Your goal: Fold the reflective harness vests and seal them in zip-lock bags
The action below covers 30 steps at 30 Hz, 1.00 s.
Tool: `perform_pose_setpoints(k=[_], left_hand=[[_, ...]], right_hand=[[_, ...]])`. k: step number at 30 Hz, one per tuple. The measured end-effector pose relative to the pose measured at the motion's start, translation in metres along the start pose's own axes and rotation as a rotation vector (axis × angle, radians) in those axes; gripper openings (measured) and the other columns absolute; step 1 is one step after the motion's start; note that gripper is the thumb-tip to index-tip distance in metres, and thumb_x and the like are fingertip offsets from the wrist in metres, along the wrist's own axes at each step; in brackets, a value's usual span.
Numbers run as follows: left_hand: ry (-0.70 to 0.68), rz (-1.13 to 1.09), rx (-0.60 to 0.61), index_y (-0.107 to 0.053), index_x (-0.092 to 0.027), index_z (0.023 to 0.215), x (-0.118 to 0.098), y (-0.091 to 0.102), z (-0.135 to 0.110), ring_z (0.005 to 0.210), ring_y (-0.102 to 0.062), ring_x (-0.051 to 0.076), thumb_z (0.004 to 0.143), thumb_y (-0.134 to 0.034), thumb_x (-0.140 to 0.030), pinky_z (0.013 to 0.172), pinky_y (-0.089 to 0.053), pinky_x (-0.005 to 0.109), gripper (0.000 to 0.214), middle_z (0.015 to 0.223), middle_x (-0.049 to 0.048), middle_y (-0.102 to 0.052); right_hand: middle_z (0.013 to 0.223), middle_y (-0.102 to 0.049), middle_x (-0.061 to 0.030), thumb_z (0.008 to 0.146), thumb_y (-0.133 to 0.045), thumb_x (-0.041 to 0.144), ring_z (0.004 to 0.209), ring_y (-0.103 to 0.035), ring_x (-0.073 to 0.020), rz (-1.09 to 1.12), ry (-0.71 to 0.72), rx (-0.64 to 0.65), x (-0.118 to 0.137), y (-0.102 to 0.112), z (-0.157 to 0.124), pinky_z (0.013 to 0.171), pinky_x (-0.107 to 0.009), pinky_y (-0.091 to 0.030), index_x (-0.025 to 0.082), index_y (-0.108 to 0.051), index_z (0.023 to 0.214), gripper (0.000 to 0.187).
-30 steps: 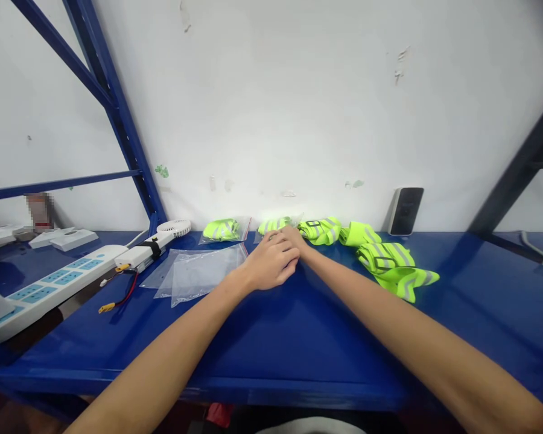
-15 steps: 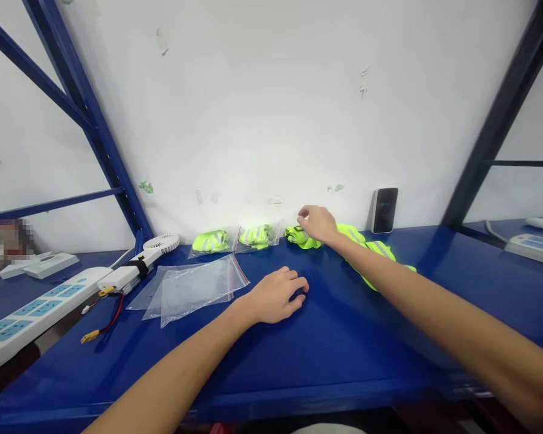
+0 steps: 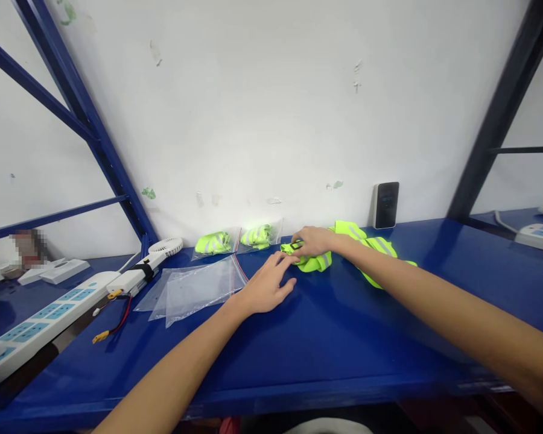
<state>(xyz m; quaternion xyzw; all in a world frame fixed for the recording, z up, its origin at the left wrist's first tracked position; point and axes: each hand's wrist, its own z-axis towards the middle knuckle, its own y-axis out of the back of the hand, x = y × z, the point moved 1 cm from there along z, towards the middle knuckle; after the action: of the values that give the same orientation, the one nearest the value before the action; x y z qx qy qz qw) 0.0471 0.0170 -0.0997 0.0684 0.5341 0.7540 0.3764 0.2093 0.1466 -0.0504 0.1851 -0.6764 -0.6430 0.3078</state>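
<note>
A bundled neon-yellow reflective strap (image 3: 317,263) with grey stripes and a black piece lies on the blue table. My right hand (image 3: 314,240) reaches over it from the right, fingers bent down and closed on its upper left part. My left hand (image 3: 268,282) is low over the table, fingers apart, its fingertips at the left edge of that strap; contact is hard to tell. More loose neon-yellow reflective straps (image 3: 380,245) lie to the right, partly hidden behind my right forearm.
Two bagged yellow bundles, a left one (image 3: 213,243) and a right one (image 3: 257,235), lie along the wall. Clear zip bags (image 3: 199,292) overlap at left. Beyond are a small white fan (image 3: 166,246), a power strip (image 3: 49,319), a wired connector (image 3: 102,336) and a dark-faced device (image 3: 386,205).
The strap under my right hand has come nearer, away from the wall, and my right hand has lowered with it. My left hand has moved forward to the strap's edge.
</note>
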Motion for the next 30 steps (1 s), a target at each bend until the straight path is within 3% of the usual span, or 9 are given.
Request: perform_pose_setpoints(k=[4,6,8,10,13,17,19,23,30], left_hand=[[-0.010,-0.045,-0.006,-0.042,-0.024,0.136,-0.006,-0.002,0.000,0.134,-0.039,0.028,0.087,-0.057,-0.029,0.112,-0.035,0.044,0.052,0.140,0.0129,-0.043],[-0.001,-0.038,0.029,-0.041,-0.023,0.138,-0.007,-0.003,0.000,0.141,-0.031,0.032,0.087,-0.057,-0.032,0.113,-0.032,0.048,0.054,0.143,0.0128,-0.042],[0.020,-0.017,0.068,-0.042,-0.024,0.138,-0.007,-0.003,0.000,0.143,-0.027,0.034,0.087,-0.055,-0.034,0.114,-0.030,0.052,0.053,0.145,0.0120,-0.042],[0.023,0.012,0.105,-0.041,-0.026,0.139,-0.006,-0.002,0.001,0.142,-0.031,0.033,0.086,-0.057,-0.035,0.115,-0.026,0.054,0.056,0.145,0.0108,-0.043],[0.014,0.060,0.134,-0.040,-0.028,0.139,-0.004,0.001,0.001,0.136,-0.038,0.030,0.083,-0.060,-0.033,0.116,-0.021,0.057,0.060,0.145,0.0100,-0.044],[0.005,0.048,0.158,-0.037,-0.026,0.143,-0.001,0.003,0.001,0.135,-0.040,0.029,0.084,-0.058,-0.033,0.111,-0.033,0.050,0.063,0.146,0.0118,-0.042],[0.003,0.035,0.163,-0.036,-0.026,0.144,0.001,0.003,0.002,0.134,-0.041,0.030,0.085,-0.058,-0.032,0.110,-0.036,0.048,0.063,0.146,0.0119,-0.041],[-0.020,0.008,0.157,-0.035,-0.025,0.143,0.002,0.002,0.003,0.131,-0.043,0.029,0.084,-0.059,-0.029,0.109,-0.037,0.047,0.064,0.143,0.0114,-0.045],[-0.061,-0.023,0.120,-0.045,-0.023,0.134,0.003,0.005,0.004,0.129,-0.046,0.026,0.078,-0.060,-0.019,0.109,-0.036,0.041,0.058,0.138,0.0100,-0.050]], right_hand=[[0.120,-0.068,-0.0097,0.094,-0.043,0.040,0.103,-0.065,-0.0257,0.105,0.296,0.070,0.013,0.013,-0.042,0.082,-0.031,-0.047,0.021,-0.064,0.123,0.040],[0.123,-0.067,-0.0089,0.097,-0.037,0.041,0.096,-0.066,-0.0228,0.221,0.305,0.016,0.011,0.018,-0.055,0.079,-0.030,-0.048,0.023,-0.051,0.136,0.045],[0.107,-0.071,-0.0091,0.097,-0.037,0.038,0.080,-0.066,-0.0215,0.259,0.245,-0.047,0.004,0.017,-0.060,0.071,-0.031,-0.047,0.023,-0.045,0.138,0.045],[0.093,-0.072,-0.0083,0.095,-0.041,0.034,0.074,-0.064,-0.0220,0.241,0.204,-0.109,-0.003,0.009,-0.062,0.068,-0.032,-0.046,0.021,-0.048,0.133,0.040],[0.093,-0.069,-0.0085,0.093,-0.046,0.034,0.080,-0.062,-0.0230,0.273,0.239,-0.142,-0.007,-0.009,-0.067,0.070,-0.032,-0.046,0.020,-0.051,0.127,0.037],[0.092,-0.063,-0.0071,0.089,-0.055,0.045,0.078,-0.059,-0.0209,0.429,0.327,-0.226,0.000,-0.020,-0.087,0.066,-0.032,-0.047,0.020,-0.052,0.122,0.042],[0.082,-0.061,-0.0035,0.091,-0.051,0.045,0.069,-0.059,-0.0181,0.650,0.326,-0.157,0.007,-0.018,-0.097,0.061,-0.030,-0.048,0.020,-0.052,0.119,0.037],[0.067,-0.060,0.0015,0.094,-0.045,0.040,0.050,-0.058,-0.0136,0.999,0.303,0.160,0.015,-0.015,-0.104,0.053,-0.027,-0.049,0.019,-0.048,0.119,0.032],[0.054,-0.050,0.0082,0.091,-0.048,0.032,0.041,-0.047,-0.0110,0.745,0.289,0.107,0.007,-0.033,-0.094,0.046,-0.023,-0.039,0.020,-0.045,0.118,0.030]])
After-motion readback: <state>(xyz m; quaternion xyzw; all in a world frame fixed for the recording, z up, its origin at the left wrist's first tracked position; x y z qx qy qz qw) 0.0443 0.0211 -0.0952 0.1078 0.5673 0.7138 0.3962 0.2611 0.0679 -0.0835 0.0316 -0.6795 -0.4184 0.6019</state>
